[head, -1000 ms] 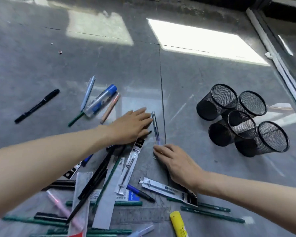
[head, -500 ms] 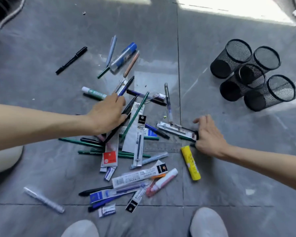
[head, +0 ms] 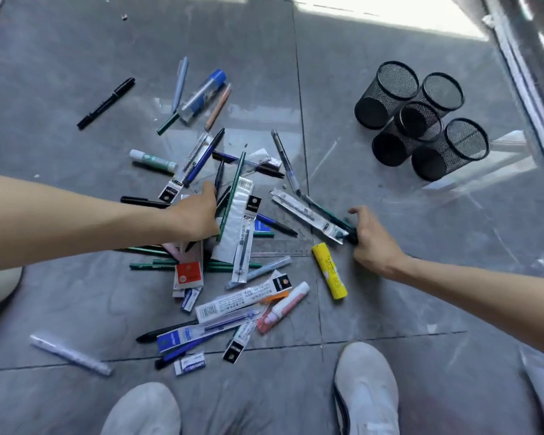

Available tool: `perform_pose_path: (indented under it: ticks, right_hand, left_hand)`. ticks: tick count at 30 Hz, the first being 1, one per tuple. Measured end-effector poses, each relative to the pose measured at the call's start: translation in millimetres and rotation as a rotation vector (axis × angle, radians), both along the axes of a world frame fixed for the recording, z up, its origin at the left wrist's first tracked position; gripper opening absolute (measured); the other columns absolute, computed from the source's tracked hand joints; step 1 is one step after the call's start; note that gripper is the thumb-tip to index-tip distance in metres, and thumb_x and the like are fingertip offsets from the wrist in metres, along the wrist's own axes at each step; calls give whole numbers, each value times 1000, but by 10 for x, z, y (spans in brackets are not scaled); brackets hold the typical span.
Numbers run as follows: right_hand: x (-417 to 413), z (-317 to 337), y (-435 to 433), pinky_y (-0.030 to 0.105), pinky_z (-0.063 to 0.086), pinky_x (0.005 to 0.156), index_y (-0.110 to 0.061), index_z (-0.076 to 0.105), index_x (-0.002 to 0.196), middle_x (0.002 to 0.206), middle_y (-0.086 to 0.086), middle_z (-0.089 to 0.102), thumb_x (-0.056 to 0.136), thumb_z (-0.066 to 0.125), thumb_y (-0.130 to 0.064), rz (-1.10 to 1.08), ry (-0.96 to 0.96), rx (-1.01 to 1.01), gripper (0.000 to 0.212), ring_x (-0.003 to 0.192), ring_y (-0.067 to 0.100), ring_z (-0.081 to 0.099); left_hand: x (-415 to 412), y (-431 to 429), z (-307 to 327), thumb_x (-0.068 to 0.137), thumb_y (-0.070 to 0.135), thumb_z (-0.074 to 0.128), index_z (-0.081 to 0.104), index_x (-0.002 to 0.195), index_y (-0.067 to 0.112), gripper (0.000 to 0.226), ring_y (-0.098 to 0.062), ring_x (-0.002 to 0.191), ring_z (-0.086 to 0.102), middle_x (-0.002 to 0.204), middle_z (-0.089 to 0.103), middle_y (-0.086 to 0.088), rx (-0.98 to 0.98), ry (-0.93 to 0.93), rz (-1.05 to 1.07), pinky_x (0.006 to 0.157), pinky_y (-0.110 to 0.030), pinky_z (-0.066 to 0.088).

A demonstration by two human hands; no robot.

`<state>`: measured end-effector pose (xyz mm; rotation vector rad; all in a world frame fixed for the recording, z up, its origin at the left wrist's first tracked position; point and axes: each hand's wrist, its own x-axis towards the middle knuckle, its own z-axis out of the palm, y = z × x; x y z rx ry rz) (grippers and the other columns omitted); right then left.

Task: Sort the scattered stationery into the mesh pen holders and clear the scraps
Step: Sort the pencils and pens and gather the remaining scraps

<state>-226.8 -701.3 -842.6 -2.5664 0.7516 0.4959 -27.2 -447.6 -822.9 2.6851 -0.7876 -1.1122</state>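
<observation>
Two hands work among slim plastic pens point(head: 203, 158): right hand point(head: 371, 237) grips a dark green pen point(head: 330, 214), left hand point(head: 195, 218) hides its grip.

right hand point(head: 374, 238) — grips green pens point(head: 322, 211) | left hand point(head: 198, 216) — on pile point(head: 237, 224)

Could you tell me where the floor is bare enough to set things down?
Bare floor lies between the pile and the holders, and beyond the black marker. It is crowded around the left hand, and where the right hand grips pens by the yellow glue stick.
</observation>
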Motion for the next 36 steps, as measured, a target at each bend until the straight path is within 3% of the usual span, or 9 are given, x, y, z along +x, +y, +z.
perform_pose_path:
  ticks: [3,7,12,16,19,24,28,33,36]
  right_hand:
    - [37,39,65,42,46,78,-11,42,112,110,20,58,77,39,3,-72,28,19,37,95,37,53]
    - [32,160,157,36,38,67,-12,48,100,87,13,56,86,42,-15,-156,16,-107,15,79,33,51]
    - [166,328,332,28,35,58,-15,55,75,71,9,60,85,57,-23,-170,-153,10,13,68,23,54]
    - [529,291,638,30,43,60,-7,66,83,77,13,65,86,59,-16,-86,-91,175,12,72,24,59]
    - [824,210,853,33,48,71,-6,66,91,89,13,68,82,62,-15,16,-79,202,13,85,28,62]
    - [1006,116,1066,27,33,63,-14,49,84,82,3,52,79,64,-14,232,12,171,15,77,23,51]
    - [1016,-20,1065,29,33,62,-13,47,76,85,10,57,81,59,-12,242,36,143,13,86,30,56]
    - [1000,84,905,26,31,45,-10,45,61,60,6,48,75,64,-14,235,85,243,24,59,21,46]
    - [951,198,700,14,26,36,-15,45,56,50,-2,43,75,65,-14,201,132,277,28,45,9,38]
  left_hand:
    - [-24,-43,9,83,3,55,26,109,5,39,-24,59,50,66,48,-11,-1,16,18,57,-37,40]
    - [-81,-66,61,84,9,54,28,113,5,39,-20,60,49,69,49,-10,16,28,83,52,-33,37]
    - [-189,-67,86,84,18,54,30,127,4,51,-17,63,49,75,52,-7,-26,-3,226,49,-29,36]
    - [-247,-72,37,86,20,54,28,133,4,57,-17,63,48,78,53,-8,-68,29,307,50,-28,35]
    - [-190,-72,-19,85,16,57,34,125,5,47,-20,66,54,84,59,-11,-96,25,268,55,-32,41]
    - [-15,-116,-95,86,12,60,35,108,12,34,-27,77,56,89,57,-9,-122,-130,270,60,-36,42]
    - [37,-193,-85,82,7,59,40,106,14,31,-29,86,54,106,50,-8,-168,-305,162,65,-36,36]
    - [61,-340,-72,85,12,59,49,102,15,20,-25,80,49,108,50,-8,-131,-329,46,68,-34,37]
    - [100,-426,-63,88,26,61,59,101,12,19,-28,87,55,113,48,-9,-42,-320,40,70,-32,37]
